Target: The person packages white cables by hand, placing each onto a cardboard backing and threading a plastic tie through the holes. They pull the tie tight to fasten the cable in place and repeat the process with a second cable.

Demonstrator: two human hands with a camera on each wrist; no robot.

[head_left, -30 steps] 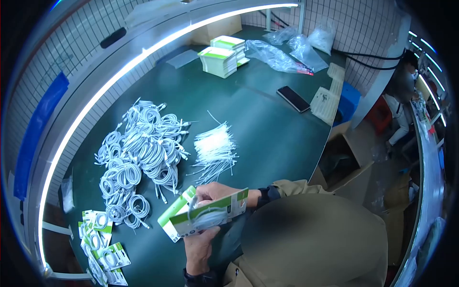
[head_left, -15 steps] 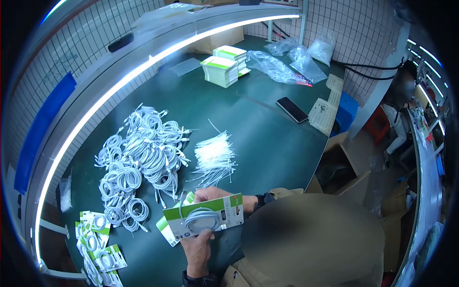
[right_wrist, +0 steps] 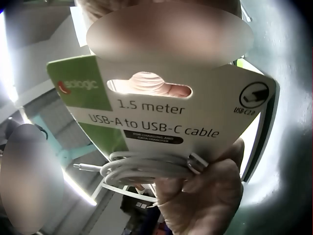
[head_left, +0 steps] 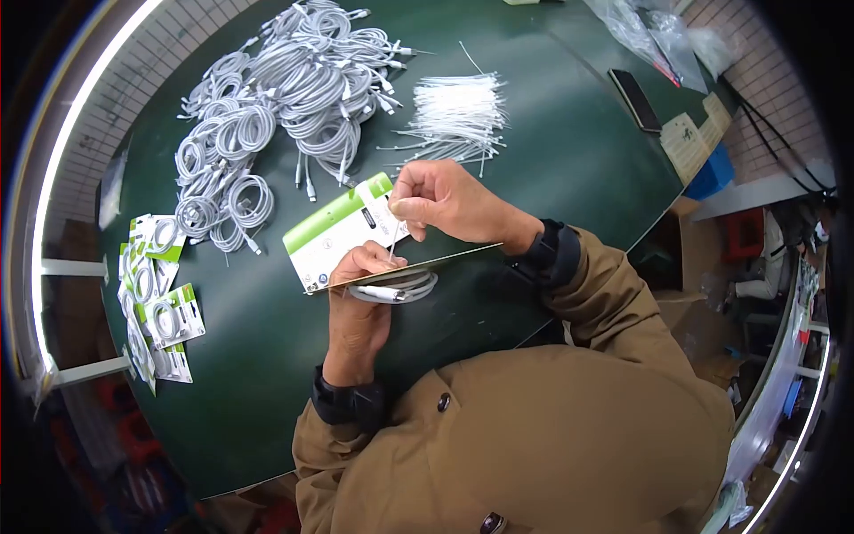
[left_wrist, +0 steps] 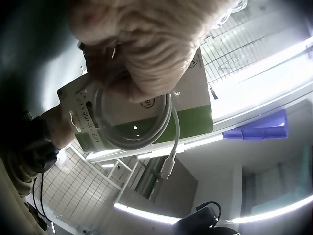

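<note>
My left hand point(head_left: 354, 325) grips a printed cable card point(right_wrist: 205, 112), nearly edge-on in the head view, together with the coiled white USB cable point(head_left: 411, 287) on its front. The right wrist view reads "1.5 meter USB-A to USB-C cable" above the coil. Behind the card my right hand point(head_left: 455, 206) pinches a thin white cable tie point(head_left: 393, 240) running down to the left fingers. Flat below both hands lies a green-and-white card point(head_left: 311, 245) on the dark green table. From the left wrist view, one plug point(left_wrist: 168, 166) hangs below the coil.
A heap of coiled white cables point(head_left: 311, 80) lies at the far left, with a pile of white cable ties point(head_left: 458, 111) to its right. Several carded cables point(head_left: 165, 316) sit near the left edge. Toward the right edge are a phone point(head_left: 634, 100) and plastic bags point(head_left: 654, 36).
The card has tipped from facing the head camera to nearly edge-on. My right hand has come up behind it with the cable tie pinched. The head view has swung downward.
</note>
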